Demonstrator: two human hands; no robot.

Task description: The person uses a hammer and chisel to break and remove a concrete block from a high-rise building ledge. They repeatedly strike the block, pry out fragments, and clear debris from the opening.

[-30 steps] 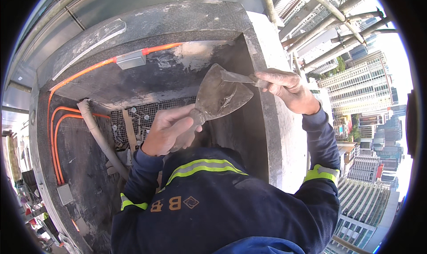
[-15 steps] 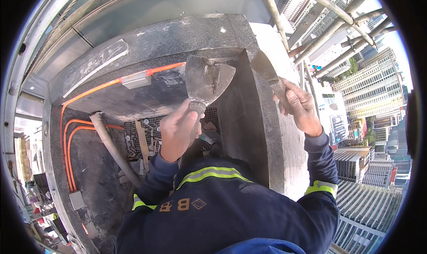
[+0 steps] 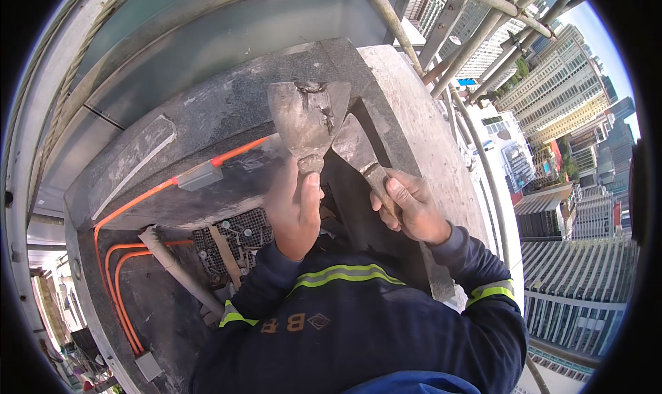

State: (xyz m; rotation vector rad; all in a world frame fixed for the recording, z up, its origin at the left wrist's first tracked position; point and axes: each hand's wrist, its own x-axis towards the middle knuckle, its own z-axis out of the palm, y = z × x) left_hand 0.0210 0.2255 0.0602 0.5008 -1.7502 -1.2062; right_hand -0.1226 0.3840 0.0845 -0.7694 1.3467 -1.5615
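Note:
My left hand (image 3: 295,211) is closed round the handle of a wide putty knife (image 3: 293,121), its blade upward and carrying a smear of grey paste along the right half. In my right hand (image 3: 417,208) is a narrower putty knife (image 3: 355,142), gripped by the handle and tilted up to the left. Its blade lies close beside the wide blade's lower right edge; whether they touch I cannot tell. Both tools are above the opening of a grey stone-clad box-like recess (image 3: 227,94).
Orange conduit (image 3: 138,202) runs along the recess walls through a grey junction box (image 3: 200,176). A pipe (image 3: 181,270) leans inside, near black plastic grating (image 3: 245,232). Scaffold poles (image 3: 393,25) cross the upper right, with a long drop to city buildings (image 3: 552,90) beyond.
My right hand has moved left and down, bringing the narrow putty knife from the right ledge to the wide one. My left hand remains around its handle. The view has shifted slightly.

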